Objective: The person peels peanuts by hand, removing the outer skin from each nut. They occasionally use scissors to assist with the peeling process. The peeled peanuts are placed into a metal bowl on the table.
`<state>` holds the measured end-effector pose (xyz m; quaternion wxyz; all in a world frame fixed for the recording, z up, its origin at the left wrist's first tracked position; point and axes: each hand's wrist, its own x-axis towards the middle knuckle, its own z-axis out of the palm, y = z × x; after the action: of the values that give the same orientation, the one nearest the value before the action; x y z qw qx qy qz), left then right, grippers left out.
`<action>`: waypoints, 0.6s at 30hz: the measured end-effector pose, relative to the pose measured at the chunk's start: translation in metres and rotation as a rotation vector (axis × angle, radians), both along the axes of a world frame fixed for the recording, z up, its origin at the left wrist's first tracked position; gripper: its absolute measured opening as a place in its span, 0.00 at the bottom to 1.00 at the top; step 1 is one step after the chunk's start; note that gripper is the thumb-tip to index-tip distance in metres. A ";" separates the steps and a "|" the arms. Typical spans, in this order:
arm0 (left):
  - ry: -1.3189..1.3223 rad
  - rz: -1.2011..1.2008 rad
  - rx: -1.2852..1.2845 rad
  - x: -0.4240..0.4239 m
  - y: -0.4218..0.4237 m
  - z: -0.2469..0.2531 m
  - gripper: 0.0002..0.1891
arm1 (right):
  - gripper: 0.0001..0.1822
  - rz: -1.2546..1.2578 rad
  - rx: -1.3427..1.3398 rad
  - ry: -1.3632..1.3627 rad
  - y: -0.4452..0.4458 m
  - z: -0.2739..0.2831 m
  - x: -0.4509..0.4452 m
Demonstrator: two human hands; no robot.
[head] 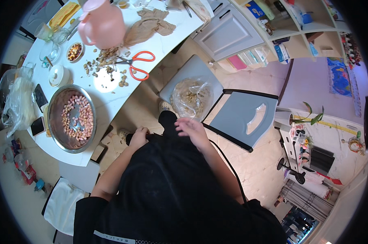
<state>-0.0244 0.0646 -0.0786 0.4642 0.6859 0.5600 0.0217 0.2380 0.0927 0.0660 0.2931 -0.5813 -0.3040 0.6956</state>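
My left hand (139,138) rests by the hem of my black shirt, its fingers curled; whether cloth is pinched in it is hidden. My right hand (190,128) hovers over my other side with fingers spread, holding nothing. Just beyond it, a clear plastic bag (192,97) of peanut shells sits on the grey seat of a folding chair (214,76). To the left, a steel bowl (92,128) with shelled pink peanuts (85,120) stands on the white table (123,99). Orange-handled scissors (131,62) lie beside a heap of nuts or shells (106,58).
A pink pitcher (106,26), a crumpled brown cloth (149,26), a small dish of food (74,52) and a lidded white pot (58,75) crowd the table. Two phones (37,126) lie beyond the bowl. The chair's backrest (237,117) stands to my right.
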 end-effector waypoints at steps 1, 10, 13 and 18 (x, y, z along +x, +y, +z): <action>-0.096 0.096 -0.061 0.004 -0.003 0.001 0.13 | 0.14 -0.064 0.010 -0.151 0.004 -0.042 0.019; 0.390 0.041 -0.286 0.059 -0.011 0.025 0.11 | 0.06 0.164 -0.089 -1.044 0.063 -0.232 0.154; 0.622 -0.019 -0.394 0.074 -0.021 0.043 0.30 | 0.07 0.348 -0.027 -1.092 0.075 -0.265 0.158; 0.707 0.159 -0.364 0.081 -0.056 0.040 0.40 | 0.08 0.393 0.099 -0.976 0.106 -0.290 0.144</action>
<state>0.0563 0.0087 -0.0387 0.3538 0.5122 0.7311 -0.2792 0.3819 0.1982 -0.2242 0.0088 -0.7551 -0.5408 0.3705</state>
